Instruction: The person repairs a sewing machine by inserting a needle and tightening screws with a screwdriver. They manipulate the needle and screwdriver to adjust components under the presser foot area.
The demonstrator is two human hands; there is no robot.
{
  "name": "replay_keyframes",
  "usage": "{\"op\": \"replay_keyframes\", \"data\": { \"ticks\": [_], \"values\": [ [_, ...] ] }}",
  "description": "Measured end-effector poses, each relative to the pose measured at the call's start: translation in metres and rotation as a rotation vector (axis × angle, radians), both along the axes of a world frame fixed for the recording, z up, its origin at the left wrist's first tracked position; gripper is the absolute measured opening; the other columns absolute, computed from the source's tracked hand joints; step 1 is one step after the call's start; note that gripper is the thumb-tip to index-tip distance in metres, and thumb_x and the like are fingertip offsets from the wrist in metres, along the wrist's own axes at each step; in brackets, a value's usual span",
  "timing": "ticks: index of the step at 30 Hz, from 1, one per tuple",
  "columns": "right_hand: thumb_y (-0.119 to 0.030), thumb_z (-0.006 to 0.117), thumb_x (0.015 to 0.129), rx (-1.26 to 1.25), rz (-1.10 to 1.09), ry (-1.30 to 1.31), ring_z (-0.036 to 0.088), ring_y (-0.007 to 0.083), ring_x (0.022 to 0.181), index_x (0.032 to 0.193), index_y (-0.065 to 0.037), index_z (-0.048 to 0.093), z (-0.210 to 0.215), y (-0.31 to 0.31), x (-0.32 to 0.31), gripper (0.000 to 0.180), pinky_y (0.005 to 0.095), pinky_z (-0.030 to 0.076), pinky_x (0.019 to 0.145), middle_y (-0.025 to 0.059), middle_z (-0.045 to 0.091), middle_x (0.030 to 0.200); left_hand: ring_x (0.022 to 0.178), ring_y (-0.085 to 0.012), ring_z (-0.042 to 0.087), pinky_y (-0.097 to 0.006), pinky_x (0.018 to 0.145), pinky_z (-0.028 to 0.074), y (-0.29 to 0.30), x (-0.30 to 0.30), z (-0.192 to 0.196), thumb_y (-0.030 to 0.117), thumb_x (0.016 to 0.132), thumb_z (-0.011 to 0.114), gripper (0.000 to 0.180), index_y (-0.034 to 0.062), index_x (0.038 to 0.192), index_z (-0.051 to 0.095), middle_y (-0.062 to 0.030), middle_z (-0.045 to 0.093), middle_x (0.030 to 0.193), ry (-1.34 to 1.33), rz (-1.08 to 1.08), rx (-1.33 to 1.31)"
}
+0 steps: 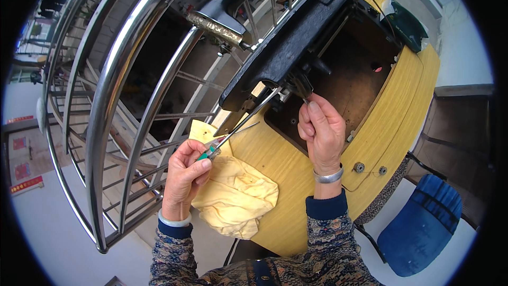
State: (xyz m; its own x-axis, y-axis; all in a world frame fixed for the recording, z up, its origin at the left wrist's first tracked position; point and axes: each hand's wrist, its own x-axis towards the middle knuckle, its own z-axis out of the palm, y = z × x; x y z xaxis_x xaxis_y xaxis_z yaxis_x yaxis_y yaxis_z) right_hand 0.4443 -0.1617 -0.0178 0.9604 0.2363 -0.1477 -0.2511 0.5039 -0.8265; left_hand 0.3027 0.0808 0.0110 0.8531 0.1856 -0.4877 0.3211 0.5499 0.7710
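Left hand (185,172) clenched, right hand (320,127) pinching.

I see a yellow wooden table top (296,164) running from the lower middle of the frame up to the upper right. A crumpled pale yellow cloth (238,196) lies on its near edge, lower centre. A black sewing machine (296,37), tilted back on its side, rests over the dark rectangular opening (360,74) cut into the top, in the upper middle.
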Motion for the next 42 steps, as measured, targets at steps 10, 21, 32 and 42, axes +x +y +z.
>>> {"op": "replay_keyframes", "data": {
  "ticks": [10,21,32,42],
  "values": [
    [-0.012,0.054,0.101,-0.001,0.009,0.005,0.038,0.0045,0.059,0.124,0.003,0.059,0.001,0.0,0.0,0.028,0.018,0.028,0.047,0.0005,0.05,0.077,0.042,-0.0067,0.042,-0.018,0.038,0.031,0.007,-0.003,-0.015,0.013,0.092,0.066,0.016,-0.0022,0.097,0.062,-0.0153,0.063,0.078,0.017,-0.016,-0.215],
    [-0.013,0.054,0.102,0.005,0.008,0.008,0.038,0.0039,0.059,0.124,0.004,0.059,0.001,0.0,0.0,0.028,0.0178,0.029,0.048,0.0001,0.051,0.077,0.053,-0.0096,0.046,-0.017,0.043,0.032,0.004,0.004,0.005,0.004,0.087,0.068,0.011,-0.0026,0.094,0.062,-0.0139,0.063,0.083,0.074,0.054,-0.299],
    [-0.014,0.054,0.102,0.005,0.018,0.008,0.038,0.0033,0.059,0.123,0.004,0.06,0.002,0.0,0.001,0.028,0.0177,0.028,0.048,-0.0007,0.051,0.076,0.062,-0.0177,0.062,-0.024,0.051,0.045,0.009,0.002,0.004,0.005,0.085,0.072,0.02,-0.003,0.102,0.064,-0.0143,0.067,0.079,-0.032,-0.011,-0.079],
    [-0.013,0.054,0.101,0.04,0.035,0.013,0.038,0.002,0.059,0.126,0.006,0.059,0.001,-0.001,0.001,0.031,0.0171,0.03,0.048,-0.0012,0.053,0.078,0.055,-0.0226,0.063,-0.021,0.039,0.036,0.014,0.001,-0.006,0.013,0.096,0.062,0.02,-0.0017,0.108,0.063,-0.0225,0.068,0.079,-0.005,-0.035,-0.152]
  ]
}}
